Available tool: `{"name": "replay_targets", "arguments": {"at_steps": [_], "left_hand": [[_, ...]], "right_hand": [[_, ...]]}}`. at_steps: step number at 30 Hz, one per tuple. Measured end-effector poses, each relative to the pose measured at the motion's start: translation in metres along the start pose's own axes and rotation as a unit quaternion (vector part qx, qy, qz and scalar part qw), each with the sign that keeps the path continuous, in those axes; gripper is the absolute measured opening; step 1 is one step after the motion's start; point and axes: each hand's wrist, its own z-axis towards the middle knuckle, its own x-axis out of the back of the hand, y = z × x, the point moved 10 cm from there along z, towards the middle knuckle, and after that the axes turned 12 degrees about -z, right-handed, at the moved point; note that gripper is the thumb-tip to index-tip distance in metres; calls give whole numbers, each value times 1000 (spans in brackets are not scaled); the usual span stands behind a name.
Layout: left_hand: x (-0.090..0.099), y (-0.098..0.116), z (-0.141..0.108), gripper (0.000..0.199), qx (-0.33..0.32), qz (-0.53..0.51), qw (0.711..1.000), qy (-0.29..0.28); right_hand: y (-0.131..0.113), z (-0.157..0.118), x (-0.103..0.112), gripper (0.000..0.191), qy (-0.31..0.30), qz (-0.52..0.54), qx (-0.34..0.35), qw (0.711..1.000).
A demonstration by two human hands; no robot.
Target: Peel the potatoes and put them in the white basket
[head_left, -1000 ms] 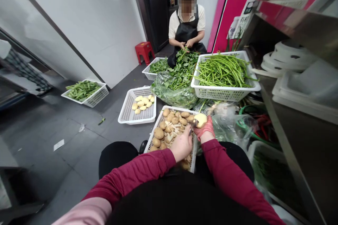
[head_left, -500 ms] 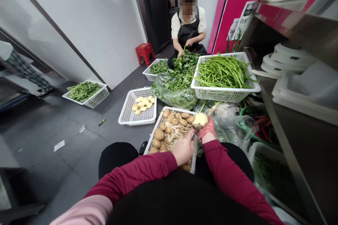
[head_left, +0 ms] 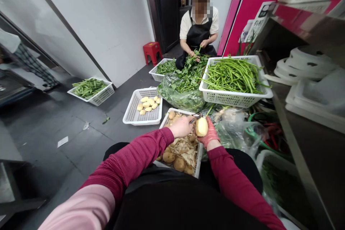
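Observation:
In my right hand [head_left: 211, 136], which wears a reddish glove, is a potato [head_left: 201, 127], mostly pale and peeled with some brown skin left at its side. My bare left hand [head_left: 181, 126] is closed round a peeler [head_left: 192, 120], whose end is close to the potato. Both hands are above a white basket [head_left: 199, 163] between my knees. Unpeeled potatoes [head_left: 179, 164] and a heap of peelings [head_left: 185, 148] lie in it, partly hidden by my left hand and forearm.
Beyond stands a white basket [head_left: 128, 113] with several peeled potatoes [head_left: 146, 104]. Right of it are a plastic bag of leafy greens [head_left: 183, 95] and a basket of long green stalks [head_left: 234, 75]. A person [head_left: 199, 28] handles greens opposite. Steel shelving [head_left: 302, 151] borders my right.
My left hand and the peeler have moved up and left, to the potato's far side. The potato has turned upright in my right hand. The view has shifted slightly.

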Motion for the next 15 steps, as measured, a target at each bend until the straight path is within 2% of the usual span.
{"name": "replay_targets", "arguments": {"at_steps": [2, 4, 7, 9, 12, 13, 15], "left_hand": [[-16, -4, -18, 47, 25, -9, 999, 33], [-39, -10, -43, 50, 35, -34, 998, 42], [-65, -13, -68, 49, 17, -61, 998, -2], [-59, -14, -65, 49, 15, -61, 998, 8], [-37, -10, -44, 50, 13, -39, 997, 58], [-36, -8, -38, 51, 10, -28, 998, 62], [-47, -6, -34, 53, 9, -12, 999, 49]], "right_hand": [[-3, 5, 8, 31, 32, 8, 4, 999], [-6, 10, 16, 32, 58, 13, 3, 998], [-14, 15, 23, 38, 73, 27, 21, 997], [-19, 16, 24, 41, 73, 41, 40, 996], [-15, 19, 23, 39, 71, 43, 31, 996], [-11, 20, 23, 39, 70, 41, 23, 996], [-8, 23, 25, 43, 76, 40, 18, 996]]}}
